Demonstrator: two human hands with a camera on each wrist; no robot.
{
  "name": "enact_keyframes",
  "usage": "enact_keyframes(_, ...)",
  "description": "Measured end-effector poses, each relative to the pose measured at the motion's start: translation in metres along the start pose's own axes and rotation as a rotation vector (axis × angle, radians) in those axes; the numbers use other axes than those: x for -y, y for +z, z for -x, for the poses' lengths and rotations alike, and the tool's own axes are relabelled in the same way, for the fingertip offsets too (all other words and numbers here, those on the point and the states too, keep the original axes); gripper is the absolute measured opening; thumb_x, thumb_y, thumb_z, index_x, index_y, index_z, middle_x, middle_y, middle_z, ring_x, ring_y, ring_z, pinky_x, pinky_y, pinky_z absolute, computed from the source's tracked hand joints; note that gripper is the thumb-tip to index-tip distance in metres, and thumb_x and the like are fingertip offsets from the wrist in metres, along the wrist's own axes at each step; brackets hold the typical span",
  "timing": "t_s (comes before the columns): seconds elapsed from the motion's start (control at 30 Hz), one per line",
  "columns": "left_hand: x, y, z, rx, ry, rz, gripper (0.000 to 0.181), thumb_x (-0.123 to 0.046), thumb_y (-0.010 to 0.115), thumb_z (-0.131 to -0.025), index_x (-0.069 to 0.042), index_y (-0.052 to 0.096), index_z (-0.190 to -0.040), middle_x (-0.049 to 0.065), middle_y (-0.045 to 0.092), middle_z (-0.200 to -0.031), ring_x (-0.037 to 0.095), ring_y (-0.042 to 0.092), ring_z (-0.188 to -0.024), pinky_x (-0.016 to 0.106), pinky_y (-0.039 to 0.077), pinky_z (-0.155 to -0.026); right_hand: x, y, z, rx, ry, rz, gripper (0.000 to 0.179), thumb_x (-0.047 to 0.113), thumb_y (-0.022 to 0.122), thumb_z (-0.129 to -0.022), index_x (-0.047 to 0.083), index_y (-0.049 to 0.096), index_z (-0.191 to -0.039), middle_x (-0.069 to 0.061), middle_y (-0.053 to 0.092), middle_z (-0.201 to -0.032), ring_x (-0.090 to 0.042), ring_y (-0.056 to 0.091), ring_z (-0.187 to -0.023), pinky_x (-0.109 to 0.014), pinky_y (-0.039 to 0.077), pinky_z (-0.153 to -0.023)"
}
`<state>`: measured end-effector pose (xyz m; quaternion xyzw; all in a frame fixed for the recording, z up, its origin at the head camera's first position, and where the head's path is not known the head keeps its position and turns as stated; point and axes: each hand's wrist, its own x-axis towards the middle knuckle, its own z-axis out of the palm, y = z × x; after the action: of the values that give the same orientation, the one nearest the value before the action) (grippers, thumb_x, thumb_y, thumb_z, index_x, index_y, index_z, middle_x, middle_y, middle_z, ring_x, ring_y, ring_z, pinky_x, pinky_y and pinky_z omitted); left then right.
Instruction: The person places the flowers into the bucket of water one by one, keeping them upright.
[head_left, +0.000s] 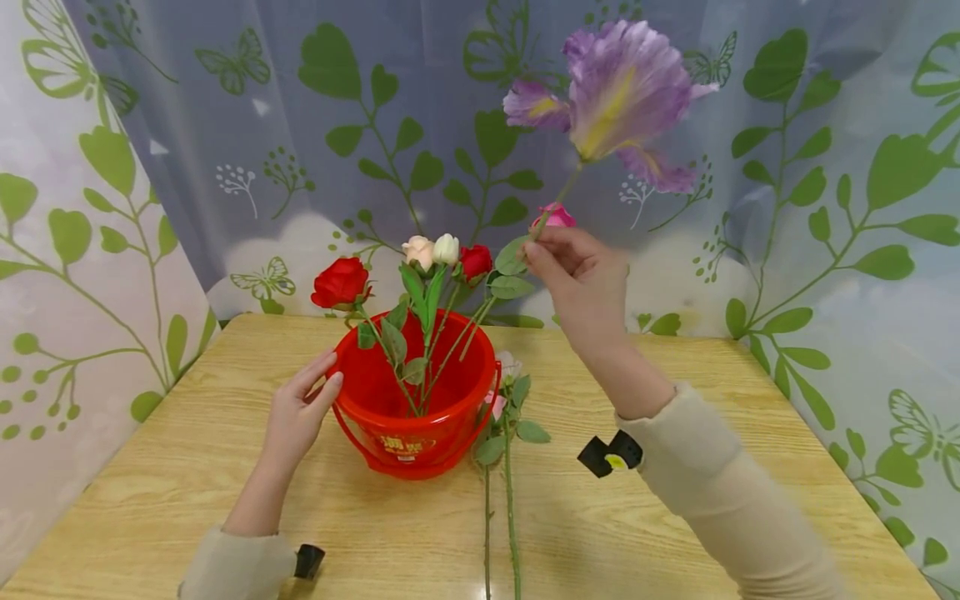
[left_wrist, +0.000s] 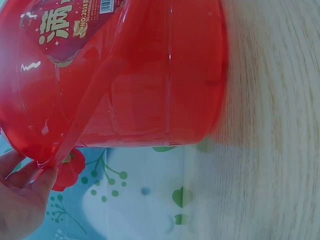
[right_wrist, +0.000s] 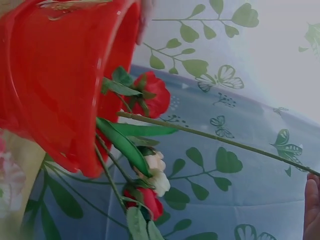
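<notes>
A red plastic bucket (head_left: 408,437) stands on the table with several artificial flowers leaning in it. Among them are a red rose (head_left: 341,283), a peach rose (head_left: 419,252), a white bud (head_left: 446,249) and another red rose (head_left: 476,262). My left hand (head_left: 292,417) grips the bucket's left rim by the handle joint. Up to the right, my right hand (head_left: 588,287) pinches the stem (right_wrist: 225,139) of a large purple flower (head_left: 626,92). The stem's lower end shows at the bucket's mouth in the right wrist view. A pink rose (head_left: 555,216) is partly hidden behind my right hand.
Right of the bucket, pale pink and white flowers (head_left: 508,367) lie on the wooden table (head_left: 637,533), their long stems pointing toward the front edge. A leaf-patterned curtain (head_left: 420,108) hangs behind the table and along both sides.
</notes>
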<state>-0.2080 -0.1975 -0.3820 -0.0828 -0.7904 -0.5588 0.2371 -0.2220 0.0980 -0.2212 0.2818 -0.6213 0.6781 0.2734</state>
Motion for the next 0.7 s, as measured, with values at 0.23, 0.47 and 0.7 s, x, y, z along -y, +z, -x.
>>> enact_keyframes(0.23, -0.002, 0.0, 0.001, 0.005, -0.001, 0.018, 0.034, -0.006, 0.056, -0.086, 0.007, 0.053, -0.118, 0.017, 0.047, -0.126, 0.025, 0.043, -0.116, 0.011, 0.04, -0.082, -0.017, 0.007, 0.011, 0.052, 0.119, 0.104, 0.014, 0.002, 0.061, -0.082, -0.008, 0.061, -0.091, -0.017, 0.063, -0.083, -0.015, 0.061, -0.071, -0.031, 0.052, -0.068)
enact_keyframes(0.47, 0.001, 0.0, 0.0, 0.001, 0.008, -0.002, 0.036, -0.01, 0.057, -0.087, 0.007, 0.053, -0.118, 0.016, 0.048, -0.125, 0.021, 0.044, -0.115, 0.013, 0.041, -0.082, -0.031, 0.015, 0.021, 0.09, 0.212, 0.147, 0.014, 0.001, 0.061, -0.082, -0.007, 0.063, -0.093, -0.018, 0.064, -0.085, -0.011, 0.061, -0.071, -0.032, 0.053, -0.07)
enact_keyframes(0.7, 0.001, -0.001, 0.0, 0.001, 0.005, -0.002, 0.036, -0.01, 0.057, -0.087, 0.007, 0.053, -0.118, 0.017, 0.048, -0.125, 0.022, 0.044, -0.115, 0.018, 0.042, -0.084, -0.045, 0.022, 0.034, 0.14, 0.21, 0.194, 0.015, 0.002, 0.062, -0.081, -0.007, 0.063, -0.094, -0.018, 0.064, -0.085, -0.024, 0.063, -0.077, -0.031, 0.053, -0.069)
